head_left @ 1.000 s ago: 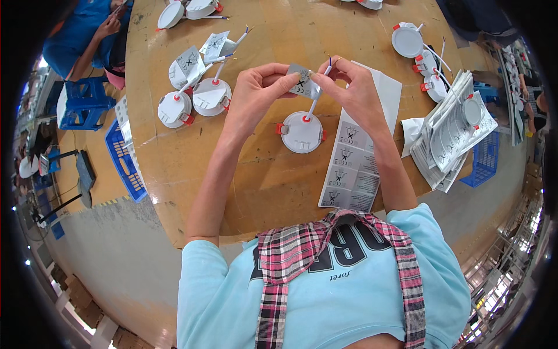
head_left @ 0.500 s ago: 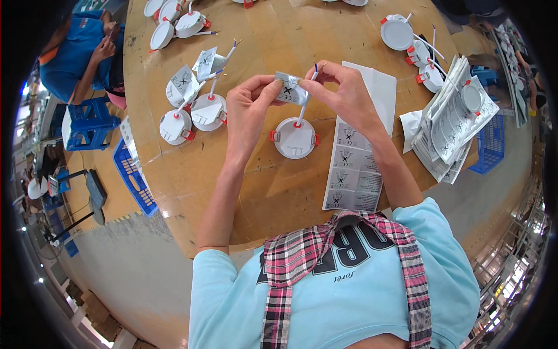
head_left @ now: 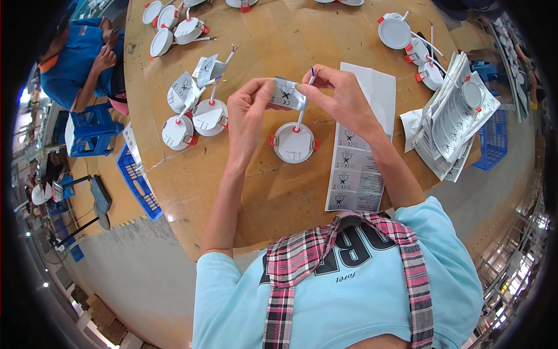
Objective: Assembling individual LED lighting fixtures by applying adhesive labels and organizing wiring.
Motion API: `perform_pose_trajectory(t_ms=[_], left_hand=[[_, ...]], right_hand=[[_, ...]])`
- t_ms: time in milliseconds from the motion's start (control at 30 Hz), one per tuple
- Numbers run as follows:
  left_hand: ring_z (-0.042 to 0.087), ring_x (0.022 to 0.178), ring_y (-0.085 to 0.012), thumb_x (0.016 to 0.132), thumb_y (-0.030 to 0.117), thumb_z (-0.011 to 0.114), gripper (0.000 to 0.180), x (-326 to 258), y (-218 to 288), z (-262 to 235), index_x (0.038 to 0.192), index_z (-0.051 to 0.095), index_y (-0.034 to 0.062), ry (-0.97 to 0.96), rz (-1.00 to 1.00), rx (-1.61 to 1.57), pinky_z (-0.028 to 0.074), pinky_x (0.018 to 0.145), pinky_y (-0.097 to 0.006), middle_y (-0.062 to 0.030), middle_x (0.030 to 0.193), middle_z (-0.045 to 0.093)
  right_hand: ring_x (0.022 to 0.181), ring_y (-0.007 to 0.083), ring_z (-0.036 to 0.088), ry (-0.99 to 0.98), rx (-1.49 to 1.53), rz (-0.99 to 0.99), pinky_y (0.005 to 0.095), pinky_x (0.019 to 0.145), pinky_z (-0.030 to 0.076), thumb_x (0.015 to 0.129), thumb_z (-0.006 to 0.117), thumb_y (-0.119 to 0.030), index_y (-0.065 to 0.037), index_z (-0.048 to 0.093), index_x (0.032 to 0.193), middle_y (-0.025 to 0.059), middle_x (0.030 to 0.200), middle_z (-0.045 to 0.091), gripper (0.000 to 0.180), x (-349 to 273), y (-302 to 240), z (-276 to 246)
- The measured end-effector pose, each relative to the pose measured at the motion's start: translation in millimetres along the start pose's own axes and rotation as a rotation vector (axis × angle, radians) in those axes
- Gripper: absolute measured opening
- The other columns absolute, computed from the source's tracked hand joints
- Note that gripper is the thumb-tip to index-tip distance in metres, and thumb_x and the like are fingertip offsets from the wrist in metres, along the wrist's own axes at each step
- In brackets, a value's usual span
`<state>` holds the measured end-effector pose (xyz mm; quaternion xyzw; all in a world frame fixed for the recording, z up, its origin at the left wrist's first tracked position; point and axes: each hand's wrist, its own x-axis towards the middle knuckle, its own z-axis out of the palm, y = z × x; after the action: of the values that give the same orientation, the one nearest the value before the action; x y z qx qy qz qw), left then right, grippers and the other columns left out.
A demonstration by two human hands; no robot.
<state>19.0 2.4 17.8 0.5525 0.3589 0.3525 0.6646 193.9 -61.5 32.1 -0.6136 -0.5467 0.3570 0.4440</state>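
Observation:
Between my two hands a small silver printed sticker (head_left: 286,94) is stretched out against a white cable (head_left: 303,109). My left hand (head_left: 251,103) is closed, its thumb and fingers pinching the sticker's left end. On the other side my right hand (head_left: 343,96) pinches the right end, close to the cable's blue-tipped end. The cable rises from a round white downlight (head_left: 294,144) with red-and-metal side clips, lying on the table below my hands. Beside my right forearm lies a sheet of the same silver stickers (head_left: 349,174), its upper part bare white backing.
More downlights (head_left: 209,117) lie to the left, some with stickers on their cables. Others (head_left: 395,34) sit at the far right, near a stack of sticker sheets (head_left: 450,122). Blue baskets (head_left: 136,180) flank the wooden table (head_left: 256,192). A person in blue (head_left: 81,58) sits at the far left.
The sticker has tilted, its right end dipping lower along the cable, and my right fingers have shifted slightly left and down. Both hands keep their pinch.

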Motion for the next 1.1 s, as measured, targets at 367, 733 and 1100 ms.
perform_pose_trajectory(t_ms=[367, 733, 1100], left_hand=[[0.061, 0.070, -0.0079, 0.087, 0.011, 0.064, 0.013, -1, -4, -1, 0.092, 0.066, -0.0013, 0.103, 0.048, 0.080, 0.050, 0.065, -0.022, -0.0045, 0.078, 0.067], [0.058, 0.069, -0.0062, 0.088, 0.012, 0.065, 0.013, -3, -1, 6, 0.089, 0.066, -0.0008, 0.161, 0.094, 0.104, 0.047, 0.065, -0.021, -0.0026, 0.077, 0.066], [0.056, 0.070, -0.0048, 0.088, 0.013, 0.065, 0.013, -7, 4, 9, 0.089, 0.064, 0.0001, 0.147, 0.117, 0.054, 0.045, 0.065, -0.020, -0.0011, 0.078, 0.065]], right_hand=[[0.076, 0.0157, 0.064, -0.048, 0.047, -0.002, 0.0281, 0.071, 0.049, 0.085, 0.065, -0.018, 0.003, 0.060, 0.083, 0.0084, 0.075, 0.065, 0.022, 0, -1, 2], [0.063, 0.0064, 0.054, 0.000, 0.167, 0.077, 0.0228, 0.060, 0.045, 0.085, 0.066, -0.017, 0.001, 0.062, 0.086, 0.0034, 0.066, 0.061, 0.018, -2, 1, 3], [0.063, 0.0055, 0.053, 0.114, 0.247, -0.029, 0.0207, 0.060, 0.044, 0.087, 0.065, -0.020, -0.002, 0.063, 0.089, -0.0003, 0.063, 0.056, 0.018, -3, 4, 12]])
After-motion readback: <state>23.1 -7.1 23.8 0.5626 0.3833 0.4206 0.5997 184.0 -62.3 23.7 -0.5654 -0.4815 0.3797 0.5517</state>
